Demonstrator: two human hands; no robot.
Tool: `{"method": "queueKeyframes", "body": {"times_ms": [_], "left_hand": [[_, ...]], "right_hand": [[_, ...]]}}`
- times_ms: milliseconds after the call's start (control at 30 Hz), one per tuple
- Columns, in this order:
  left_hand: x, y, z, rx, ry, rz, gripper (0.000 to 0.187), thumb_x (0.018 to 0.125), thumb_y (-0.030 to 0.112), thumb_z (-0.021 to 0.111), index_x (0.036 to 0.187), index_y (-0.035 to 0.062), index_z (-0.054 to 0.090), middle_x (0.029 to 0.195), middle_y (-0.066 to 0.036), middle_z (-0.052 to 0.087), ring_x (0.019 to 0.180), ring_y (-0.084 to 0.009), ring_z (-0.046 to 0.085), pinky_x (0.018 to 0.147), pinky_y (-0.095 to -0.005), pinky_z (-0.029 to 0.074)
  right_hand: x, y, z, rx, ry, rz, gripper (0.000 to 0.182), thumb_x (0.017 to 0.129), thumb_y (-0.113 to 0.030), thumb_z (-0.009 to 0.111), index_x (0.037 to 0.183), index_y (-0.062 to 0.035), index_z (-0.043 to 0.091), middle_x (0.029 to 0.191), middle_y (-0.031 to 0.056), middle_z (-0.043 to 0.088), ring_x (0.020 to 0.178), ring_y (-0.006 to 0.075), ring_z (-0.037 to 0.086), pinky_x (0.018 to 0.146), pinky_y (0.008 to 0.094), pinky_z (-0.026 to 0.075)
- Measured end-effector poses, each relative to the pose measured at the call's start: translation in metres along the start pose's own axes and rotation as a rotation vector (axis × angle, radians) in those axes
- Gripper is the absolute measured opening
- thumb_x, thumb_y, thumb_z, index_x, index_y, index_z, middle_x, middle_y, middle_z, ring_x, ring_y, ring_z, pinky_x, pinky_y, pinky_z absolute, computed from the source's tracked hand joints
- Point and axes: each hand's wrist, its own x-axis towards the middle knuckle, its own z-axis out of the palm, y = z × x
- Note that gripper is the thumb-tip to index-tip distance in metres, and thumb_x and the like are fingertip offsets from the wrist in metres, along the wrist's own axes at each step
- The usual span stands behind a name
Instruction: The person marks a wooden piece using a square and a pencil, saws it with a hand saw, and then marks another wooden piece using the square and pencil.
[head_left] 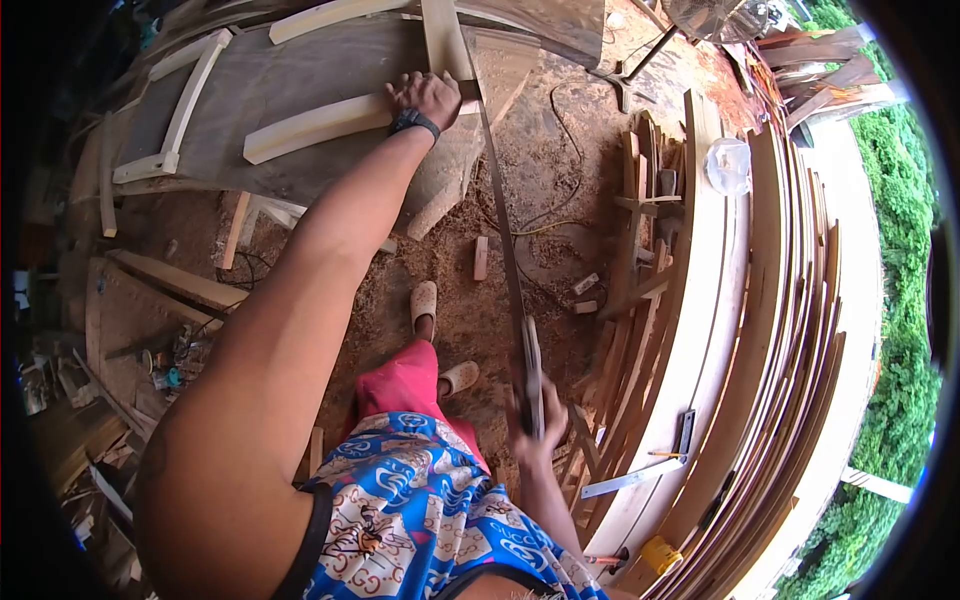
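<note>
My right hand (538, 425) is closed around the handle of a handsaw (508, 230), and its fingers are slightly blurred. The long, narrow blade runs up and away to the edge of the worktable (330, 85). There it lies beside the end of a pale wooden piece (320, 128). My left hand (428, 98), with a dark watch on the wrist, bears down on this piece where it meets an upright board (445, 40). Its fingers curl over the wood, close to the blade.
An angled wooden frame (190, 105) lies on the table's left side. Stacked long boards (700, 300) fill the right, with a metal square (640, 478) and a yellow tape measure (660, 555) on them. Sawdust, a small block (481, 258) and a cable (575, 140) are on the floor.
</note>
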Motion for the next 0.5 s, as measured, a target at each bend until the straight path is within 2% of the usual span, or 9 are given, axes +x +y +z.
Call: {"method": "queueKeyframes", "body": {"times_ms": [100,167,233,267,300,333,367,400,500], "left_hand": [[0.000,-0.001,-0.001,-0.008,0.004,-0.009,0.059,0.103,0.043,0.035,0.116,0.0025,0.076,0.139,-0.018,0.064,0.140,-0.0378,0.049,0.123,-0.0617,0.022],[0.004,-0.005,0.005,0.006,0.011,0.008,0.058,0.103,0.045,0.037,0.117,0.0039,0.075,0.138,-0.017,0.064,0.138,-0.0376,0.051,0.122,-0.0630,0.024],[0.004,-0.010,0.002,0.020,-0.034,0.045,0.054,0.103,0.047,0.040,0.118,0.0068,0.074,0.137,-0.016,0.065,0.136,-0.0373,0.052,0.120,-0.0636,0.025],[0.003,-0.011,0.000,0.025,-0.036,0.046,0.054,0.103,0.047,0.040,0.118,0.0068,0.074,0.137,-0.016,0.065,0.136,-0.0373,0.052,0.120,-0.0636,0.025],[0.000,-0.012,-0.001,0.032,-0.039,0.077,0.052,0.103,0.047,0.041,0.117,0.0092,0.075,0.137,-0.015,0.065,0.136,-0.0368,0.052,0.120,-0.0635,0.025],[-0.002,-0.012,-0.002,0.037,-0.040,0.106,0.050,0.103,0.047,0.042,0.117,0.0115,0.075,0.137,-0.014,0.065,0.136,-0.0363,0.052,0.120,-0.0633,0.025],[-0.005,-0.013,-0.001,0.061,0.000,0.122,0.047,0.102,0.046,0.043,0.118,0.0165,0.076,0.137,-0.013,0.065,0.136,-0.0353,0.052,0.120,-0.0635,0.026],[-0.004,-0.011,-0.002,0.060,0.008,0.120,0.047,0.102,0.046,0.043,0.118,0.0165,0.076,0.137,-0.013,0.065,0.136,-0.0353,0.052,0.120,-0.0635,0.026],[-0.001,-0.016,0.011,0.066,-0.027,0.120,0.045,0.102,0.046,0.044,0.117,0.0189,0.076,0.137,-0.013,0.065,0.138,-0.0346,0.051,0.120,-0.0647,0.026]], "right_hand": [[-0.031,-0.035,-0.026,-0.052,-0.052,0.137,0.044,0.088,-0.016,0.075,0.128,0.0015,0.066,0.106,0.0083,0.076,0.094,0.0121,0.069,0.088,0.0290,0.054],[-0.009,-0.025,-0.010,-0.007,-0.031,-0.013,0.043,0.088,-0.014,0.074,0.128,0.0005,0.066,0.104,0.0074,0.076,0.093,0.0130,0.068,0.088,0.0311,0.054],[0.062,-0.019,0.031,-0.008,-0.077,0.090,0.042,0.089,-0.015,0.072,0.128,-0.0008,0.067,0.100,0.0081,0.075,0.090,0.0145,0.068,0.085,0.0332,0.055],[0.109,-0.028,0.059,-0.123,-0.068,-0.020,0.041,0.089,-0.013,0.072,0.128,-0.0018,0.067,0.096,0.0084,0.074,0.085,0.0152,0.067,0.079,0.0334,0.054],[0.153,-0.036,0.088,-0.032,-0.040,-0.086,0.038,0.090,-0.013,0.071,0.125,-0.0008,0.068,0.093,0.0096,0.073,0.081,0.0163,0.066,0.074,0.0336,0.053],[0.193,-0.048,0.110,-0.073,-0.065,-0.046,0.033,0.089,-0.014,0.073,0.118,0.0013,0.069,0.088,0.0093,0.072,0.076,0.0181,0.065,0.071,0.0343,0.053],[0.230,-0.058,0.131,-0.062,-0.097,-0.018,0.039,0.089,-0.011,0.072,0.126,0.0002,0.067,0.083,0.0100,0.071,0.070,0.0170,0.065,0.068,0.0346,0.053],[0.252,-0.063,0.142,-0.051,-0.131,0.007,0.047,0.088,-0.008,0.071,0.134,-0.0009,0.065,0.078,0.0107,0.071,0.065,0.0159,0.064,0.065,0.0348,0.054],[0.213,-0.050,0.120,-0.079,-0.062,-0.125,0.046,0.087,-0.010,0.073,0.132,-0.0007,0.066,0.078,0.0106,0.070,0.065,0.0165,0.064,0.065,0.0349,0.053]]}}
